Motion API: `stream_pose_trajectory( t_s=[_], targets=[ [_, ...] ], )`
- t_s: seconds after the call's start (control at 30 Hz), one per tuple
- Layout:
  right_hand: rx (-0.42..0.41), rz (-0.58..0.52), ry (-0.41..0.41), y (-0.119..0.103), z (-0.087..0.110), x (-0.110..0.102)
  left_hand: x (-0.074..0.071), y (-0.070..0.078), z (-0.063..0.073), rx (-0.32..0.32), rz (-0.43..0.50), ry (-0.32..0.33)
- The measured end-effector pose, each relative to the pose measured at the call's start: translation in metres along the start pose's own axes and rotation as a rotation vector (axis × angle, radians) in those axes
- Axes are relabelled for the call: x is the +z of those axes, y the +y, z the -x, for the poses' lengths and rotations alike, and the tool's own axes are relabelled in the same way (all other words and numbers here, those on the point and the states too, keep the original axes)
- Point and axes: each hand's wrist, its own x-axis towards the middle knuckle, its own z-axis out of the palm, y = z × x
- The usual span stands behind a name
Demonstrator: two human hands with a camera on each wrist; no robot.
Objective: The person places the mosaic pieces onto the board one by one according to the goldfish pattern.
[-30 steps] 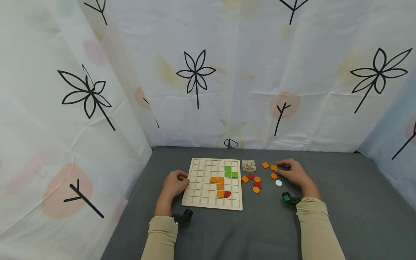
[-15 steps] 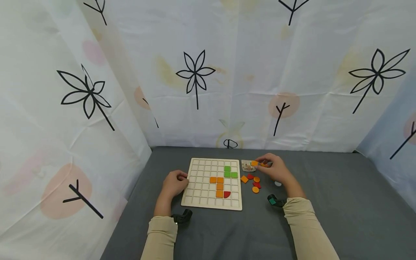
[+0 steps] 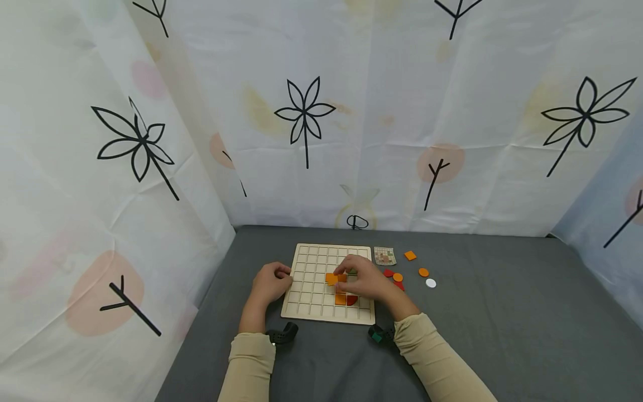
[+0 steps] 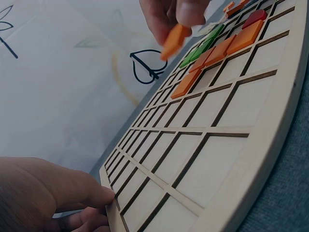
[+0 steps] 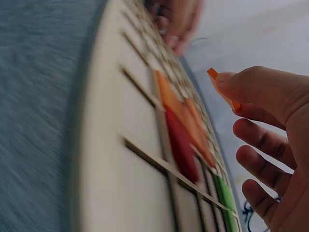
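A pale wooden grid board lies on the dark cloth. At its left edge my left hand grips the rim, the thumb on top in the left wrist view. My right hand is over the middle of the board. It pinches an orange square tile between thumb and index finger, tilted and above the surface, the other fingers spread apart. Orange square tiles, green tiles and a red quarter-round tile sit in the cells. The right hand partly covers these in the head view.
Right of the board lie a small pattern card, an orange square, orange discs, red pieces and a white disc. A white printed curtain hangs behind the table.
My right hand has picked up an orange square tile from among the loose pieces and carried it left, over the board. The left hand stays at the board's edge.
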Motion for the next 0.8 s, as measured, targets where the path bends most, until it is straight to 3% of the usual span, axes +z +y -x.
stream_pose_trajectory(
  t_s=[0.3, 0.6, 0.8],
  targets=[
    [-0.009, 0.091, -0.026, 0.002, -0.005, 0.018, 0.0, 0.0, 0.0, -0.004, 0.003, -0.008],
    [-0.031, 0.165, -0.026, 0.004, -0.005, 0.022, 0.0, 0.0, -0.001, -0.015, -0.006, -0.008],
    [-0.015, 0.157, -0.022, 0.002, -0.005, 0.021, 0.001, 0.001, -0.002, -0.009, -0.014, -0.007]
  ],
)
